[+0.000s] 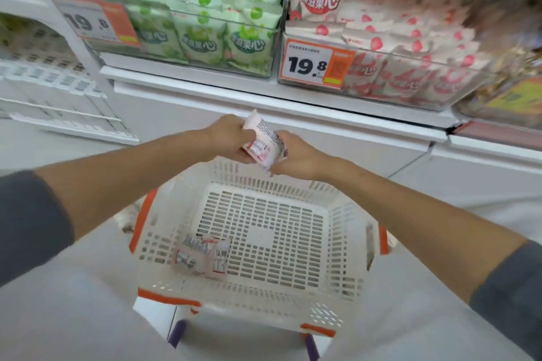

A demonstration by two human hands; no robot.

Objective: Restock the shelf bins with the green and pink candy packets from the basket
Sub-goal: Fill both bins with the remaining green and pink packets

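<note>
Both hands hold pink candy packets (262, 141) above the far rim of the white basket (346, 246). My left hand (231, 135) grips them from the left, my right hand (296, 152) from the right, backs of the packets facing me. Two more pink packets (205, 255) lie on the basket floor at its near left. On the shelf above, a clear bin of green packets (202, 23) stands on the left and a clear bin of pink packets (404, 50) on the right.
Orange price tags reading 19.8 hang on the front of the green bin (96, 22) and the pink bin (318, 64). A white shelf ledge (264, 91) runs under the bins. Brown packaged goods (510, 91) sit at the far right. White wire shelving (58, 79) stands at left.
</note>
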